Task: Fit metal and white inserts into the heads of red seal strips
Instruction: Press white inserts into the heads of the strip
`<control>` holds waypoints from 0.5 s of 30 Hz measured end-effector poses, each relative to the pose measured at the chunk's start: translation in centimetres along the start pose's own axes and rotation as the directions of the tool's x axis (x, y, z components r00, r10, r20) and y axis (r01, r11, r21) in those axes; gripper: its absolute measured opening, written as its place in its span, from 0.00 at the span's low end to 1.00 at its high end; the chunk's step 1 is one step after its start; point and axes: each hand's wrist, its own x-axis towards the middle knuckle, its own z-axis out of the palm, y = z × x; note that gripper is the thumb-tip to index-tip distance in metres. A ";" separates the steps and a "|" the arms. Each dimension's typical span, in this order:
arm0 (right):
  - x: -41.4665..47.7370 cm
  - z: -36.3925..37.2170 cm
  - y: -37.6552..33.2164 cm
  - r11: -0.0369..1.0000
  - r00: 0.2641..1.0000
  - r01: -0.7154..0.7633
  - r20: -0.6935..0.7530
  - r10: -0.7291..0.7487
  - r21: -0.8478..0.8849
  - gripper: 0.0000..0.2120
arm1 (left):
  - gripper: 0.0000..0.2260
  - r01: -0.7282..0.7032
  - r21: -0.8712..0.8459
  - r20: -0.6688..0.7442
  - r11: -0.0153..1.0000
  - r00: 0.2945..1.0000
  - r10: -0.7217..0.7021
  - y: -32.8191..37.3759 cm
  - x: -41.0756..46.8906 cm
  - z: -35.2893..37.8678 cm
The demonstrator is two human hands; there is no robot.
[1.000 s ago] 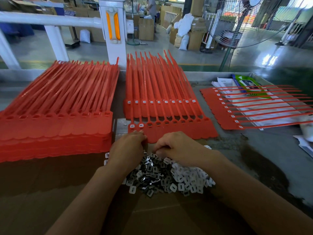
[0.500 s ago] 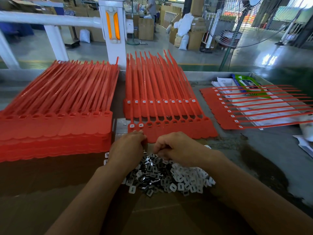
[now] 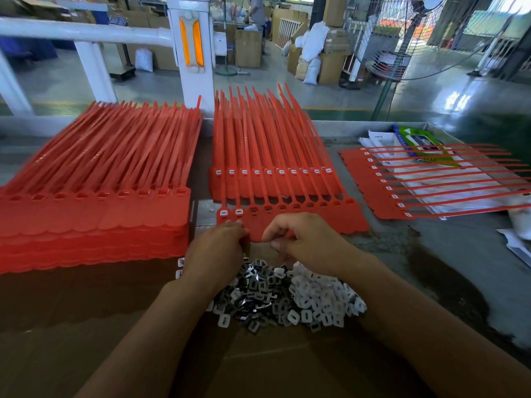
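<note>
Red seal strips (image 3: pixel 316 222) mid-surface (image 3: pixel 431 254), nearest row: two heads filled white, some eight open. Sheet at right (image 3: pixel 373 196) done, left stack (image 3: pixel 94 208) unfitted. Left hand (image 3: pixel 214 248), right hand (image 3: pixel 301 239) over insert pile (image 3: pixel 287 300) — fingers (image 3: pixel 280 229) curled; cannot tell what pinched.

L hand (image 3: pixel 215 248) & R hand (image 3: pixel 304 239) bare, forearms (image 3: pixel 161 326) bare too.

A white post (image 3: pixel 191 53) with two orange reflectors (image 3: pixel 184 41) stands behind the table (image 3: pixel 431 254), joined to a white rail (image 3: pixel 80 31). A wire-guarded pedestal fan (image 3: pixel 402 38) stands at rear right. Cardboard boxes (image 3: pixel 248 47) and white sacks (image 3: pixel 313 50) line the floor beyond. A green packet (image 3: pixel 422 142) lies on papers (image 3: pixel 379 139). A cardboard sheet (image 3: pixel 57 340) covers the near tabletop.
</note>
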 end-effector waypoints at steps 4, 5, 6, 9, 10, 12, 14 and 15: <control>0.1 0.1 0.3 1.000 1.000 -0.008 -0.002 0.008 -0.024 0.10 | 0.19 0.001 0.007 0.002 1.000 1.000 -0.001 0.0 0.0 0.1; 0.1 0.1 0.4 0.999 1.000 -0.014 0.004 0.014 -0.030 0.10 | 0.19 0.000 0.008 0.001 1.000 1.000 0.000 0.0 0.0 0.1; 0.1 0.1 0.4 0.999 1.000 -0.019 0.010 0.019 -0.038 0.11 | 0.19 -0.001 0.009 -0.001 1.000 1.000 0.001 0.0 0.0 0.1; 0.1 0.2 0.5 0.996 1.000 -0.007 0.012 0.008 -0.089 0.10 | 0.19 0.001 0.013 -0.007 1.000 1.000 -0.001 0.0 0.0 0.1; 0.2 0.2 0.5 0.995 1.000 0.004 0.016 -0.002 -0.095 0.09 | 0.19 -0.001 0.012 -0.008 1.000 1.000 0.001 -0.1 0.0 0.1; 0.2 0.3 0.6 0.996 1.000 0.018 0.026 -0.016 -0.084 0.06 | 0.19 -0.004 0.013 -0.007 1.000 1.000 0.004 -0.1 0.0 0.2; 0.1 0.3 0.6 0.998 0.999 0.014 0.034 -0.012 -0.055 0.04 | 0.19 -0.005 0.015 -0.008 1.000 1.000 0.005 -0.1 0.0 0.2; 0.1 0.3 0.6 0.999 0.999 0.010 0.033 -0.009 -0.048 0.05 | 0.19 -0.004 0.015 -0.010 1.000 1.000 0.004 -0.1 -0.1 0.2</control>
